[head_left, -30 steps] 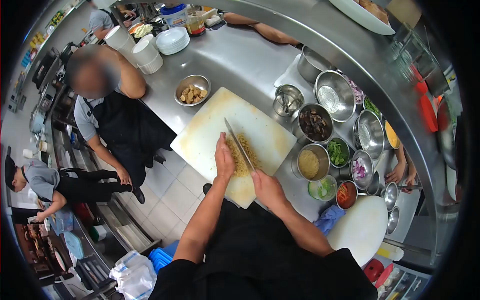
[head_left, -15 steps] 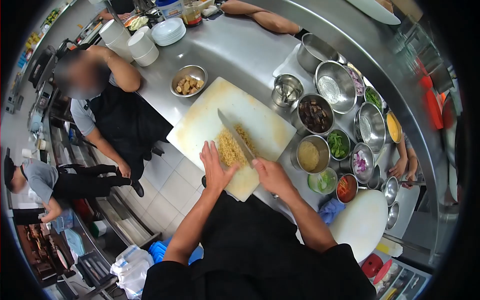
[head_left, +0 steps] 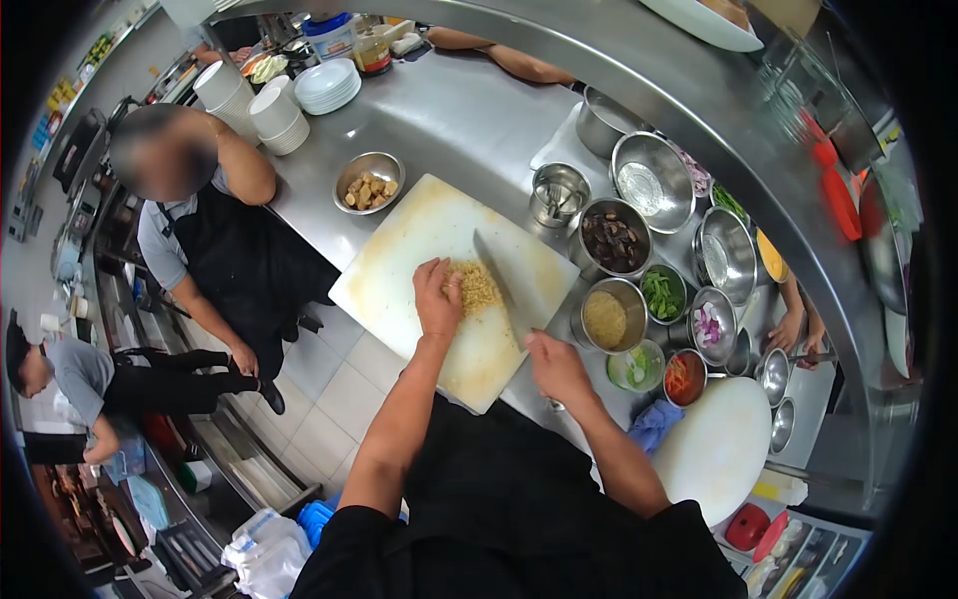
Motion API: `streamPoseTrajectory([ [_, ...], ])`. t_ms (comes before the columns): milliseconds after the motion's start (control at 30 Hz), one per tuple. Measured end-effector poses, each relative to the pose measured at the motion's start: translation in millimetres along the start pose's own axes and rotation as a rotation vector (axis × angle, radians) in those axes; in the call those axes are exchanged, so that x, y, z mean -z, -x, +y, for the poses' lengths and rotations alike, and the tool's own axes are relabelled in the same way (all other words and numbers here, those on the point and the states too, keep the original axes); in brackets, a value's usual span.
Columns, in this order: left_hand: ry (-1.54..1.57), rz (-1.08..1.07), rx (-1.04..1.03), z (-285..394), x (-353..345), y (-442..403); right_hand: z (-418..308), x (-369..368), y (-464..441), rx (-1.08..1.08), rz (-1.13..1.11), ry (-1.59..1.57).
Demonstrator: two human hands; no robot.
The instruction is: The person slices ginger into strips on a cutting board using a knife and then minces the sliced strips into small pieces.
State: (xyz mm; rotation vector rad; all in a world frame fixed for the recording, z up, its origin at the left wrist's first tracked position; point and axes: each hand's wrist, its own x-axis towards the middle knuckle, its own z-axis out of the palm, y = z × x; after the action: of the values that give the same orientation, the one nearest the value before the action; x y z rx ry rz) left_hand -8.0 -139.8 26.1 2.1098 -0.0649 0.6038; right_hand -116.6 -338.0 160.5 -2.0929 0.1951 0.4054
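A pile of finely chopped, pale yellow food (head_left: 477,289), perhaps garlic or ginger, lies on the white cutting board (head_left: 399,240). Against its left side rests my left hand (head_left: 437,299), fingers bent and touching the pile, thumb apart from them, holding nothing. My right hand (head_left: 559,369) is closed around the handle of a large kitchen knife (head_left: 496,272). The blade stands along the pile's right edge, its tip pointing to the far side of the board. Most of the handle is hidden by my fingers.
A metal bowl of brown chunks (head_left: 368,184) sits beyond the board. Several metal bowls stand to the right, including dark pieces (head_left: 612,240) and chopped greens (head_left: 663,295). A co-worker in a black apron (head_left: 244,250) stands left. A metal shelf (head_left: 599,60) runs overhead.
My left hand has moved up and inward from the board's near side onto the pile. The knife has shifted to the pile's right edge, and the pile is narrower.
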Motion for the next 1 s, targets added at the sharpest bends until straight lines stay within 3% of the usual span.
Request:
streamPoseTrajectory([
  [33,0.100,0.043,0.087,-1.5,1.0,-0.6,-4.8,-3.8,0.4,-0.078,-0.070,0.028],
  [100,0.100,0.067,0.072,-2.2,-0.5,-1.5,8.5,-17.3,-8.8,-0.024,-0.059,0.087],
  [200,0.169,0.099,0.139,-12.6,2.1,7.6,3.4,-31.1,-4.7,0.189,0.081,0.149],
  [300,0.265,0.152,0.202,-10.2,-2.1,14.5,13.8,-49.7,-25.1,0.178,0.041,0.195],
  [467,0.216,0.228,0.125,-5.2,3.3,15.6,-2.2,-57.7,-23.8,0.189,0.013,0.200],
  [700,0.097,0.305,0.180,-4.2,12.0,24.1,-17.0,-60.9,-16.2,0.188,-0.033,0.242],
  [1000,0.320,0.353,0.284,-16.3,15.1,28.1,-8.2,-82.4,-24.6,0.197,-0.113,0.249],
])
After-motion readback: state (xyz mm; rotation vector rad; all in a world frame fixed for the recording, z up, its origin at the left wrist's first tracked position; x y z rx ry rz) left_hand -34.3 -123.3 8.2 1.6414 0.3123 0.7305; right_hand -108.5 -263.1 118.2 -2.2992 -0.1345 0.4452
